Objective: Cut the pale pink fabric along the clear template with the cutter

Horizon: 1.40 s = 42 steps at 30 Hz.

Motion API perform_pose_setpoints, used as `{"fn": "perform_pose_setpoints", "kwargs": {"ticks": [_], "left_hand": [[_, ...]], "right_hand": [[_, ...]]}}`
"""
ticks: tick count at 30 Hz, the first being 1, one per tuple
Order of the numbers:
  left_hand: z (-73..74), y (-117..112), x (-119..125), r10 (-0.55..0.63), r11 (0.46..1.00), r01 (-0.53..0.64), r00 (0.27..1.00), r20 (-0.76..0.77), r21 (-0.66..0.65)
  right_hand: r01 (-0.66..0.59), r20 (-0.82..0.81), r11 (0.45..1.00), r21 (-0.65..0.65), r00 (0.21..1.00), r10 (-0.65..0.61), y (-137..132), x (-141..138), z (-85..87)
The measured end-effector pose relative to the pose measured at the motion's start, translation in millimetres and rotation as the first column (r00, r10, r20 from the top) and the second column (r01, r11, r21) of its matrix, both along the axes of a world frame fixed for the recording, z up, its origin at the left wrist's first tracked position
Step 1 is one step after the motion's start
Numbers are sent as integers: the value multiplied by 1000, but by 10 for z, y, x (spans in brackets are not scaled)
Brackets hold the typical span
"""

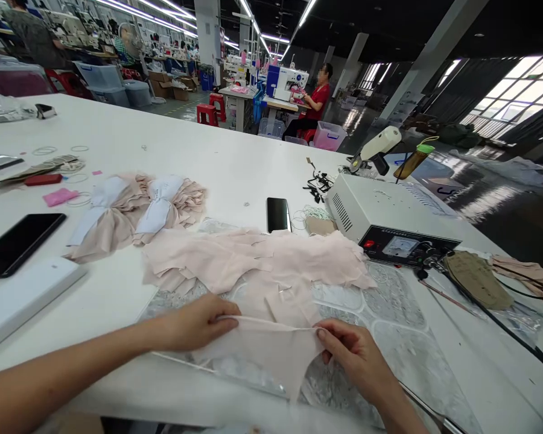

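Observation:
A pale pink fabric piece is stretched between my two hands, its upper edge pulled nearly straight. My left hand pinches that edge at the left, thumb against fingers. At the right corner my right hand grips it between thumb and fingertips. The lower part of the cloth hangs down to a point over a grey marbled mat. Just beyond my hands lies a loose layered pile of similar pink fabric pieces. Near my right wrist a thin metal tool shows only in part.
Two fabric bundles with white bands lie at the left. A phone, a larger black phone and a white box are on the table. A metal control box with a cable stands at the right. A person in red sits at a sewing machine beyond.

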<state>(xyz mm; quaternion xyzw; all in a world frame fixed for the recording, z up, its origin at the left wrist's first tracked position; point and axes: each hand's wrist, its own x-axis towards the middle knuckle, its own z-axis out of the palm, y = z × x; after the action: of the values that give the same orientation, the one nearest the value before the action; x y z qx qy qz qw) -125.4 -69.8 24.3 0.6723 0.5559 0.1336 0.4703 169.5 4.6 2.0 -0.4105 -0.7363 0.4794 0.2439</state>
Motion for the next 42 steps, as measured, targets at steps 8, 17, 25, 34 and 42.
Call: {"fn": "perform_pose_setpoints", "kwargs": {"ticks": [8,17,25,34,42], "left_hand": [[196,-79,-925,64,880,85,954,-294,467],[-221,-108,-508,2,604,313,919,-394,733],[-346,336,453,-426,479,591,803,-417,649],[-244,606,707,-483,405,664,739,-469,628],[-153,658,894,-511,377,717,689,-514,587]], "right_hand": [[-153,-65,821,550,972,225,-197,-638,101],[-202,258,644,738,966,8,-4,-127,-274],[-197,384,590,783,899,-210,-466,355,-286],[-52,324,639,767,892,-316,-580,504,-271],[146,168,698,702,918,-360,-344,620,-270]]}}
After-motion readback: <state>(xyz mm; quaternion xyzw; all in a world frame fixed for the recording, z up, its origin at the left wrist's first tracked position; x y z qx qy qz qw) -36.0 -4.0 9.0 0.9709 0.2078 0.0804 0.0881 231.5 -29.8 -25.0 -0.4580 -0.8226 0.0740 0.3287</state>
